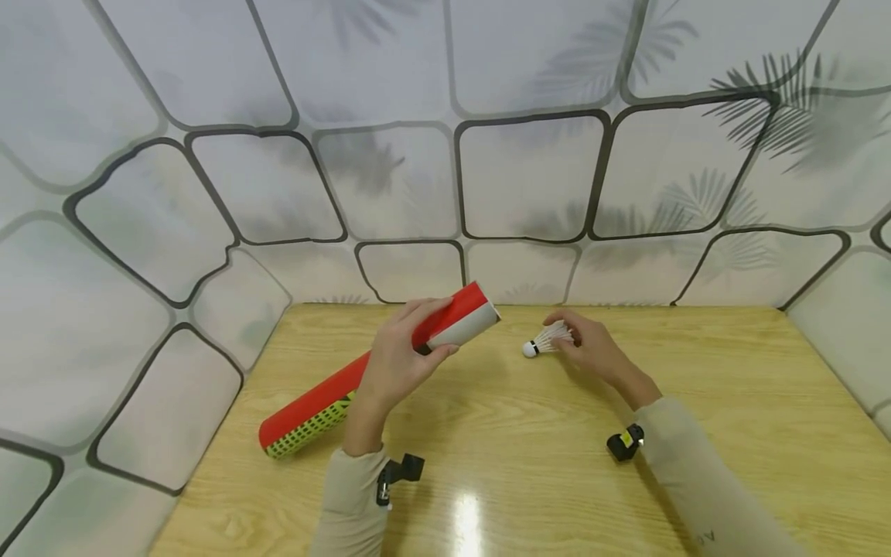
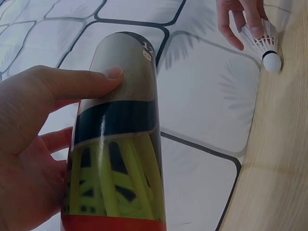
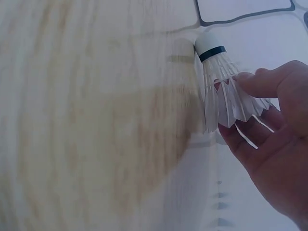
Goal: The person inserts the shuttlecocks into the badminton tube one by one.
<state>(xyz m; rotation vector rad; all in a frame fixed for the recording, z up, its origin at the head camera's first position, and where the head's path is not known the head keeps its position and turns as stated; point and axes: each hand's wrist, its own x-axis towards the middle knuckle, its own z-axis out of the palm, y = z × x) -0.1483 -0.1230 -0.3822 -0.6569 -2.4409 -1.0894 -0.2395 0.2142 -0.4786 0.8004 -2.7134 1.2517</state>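
My left hand (image 1: pixel 400 360) grips a long shuttlecock tube (image 1: pixel 316 406) near its raised right end. The tube slants, its lower left end close over the table. In the left wrist view, the tube (image 2: pixel 115 168) shows grey, dark teal and yellow-green printing, with red below, and my left thumb lies along its grey part. On the right, a white feather shuttlecock (image 1: pixel 539 342) is pinched by its feathers in my right hand (image 1: pixel 592 348). In the right wrist view, the shuttlecock (image 3: pixel 231 98) has a white cork with a dark band, the thumb on one side and fingers behind.
A pale wooden table (image 1: pixel 515 449) lies under both hands. At its back rises a light wall (image 1: pixel 529 178) with a dark-outlined block pattern and leaf shadows. Each sleeve carries a small black camera mount (image 1: pixel 625 443) at the wrist.
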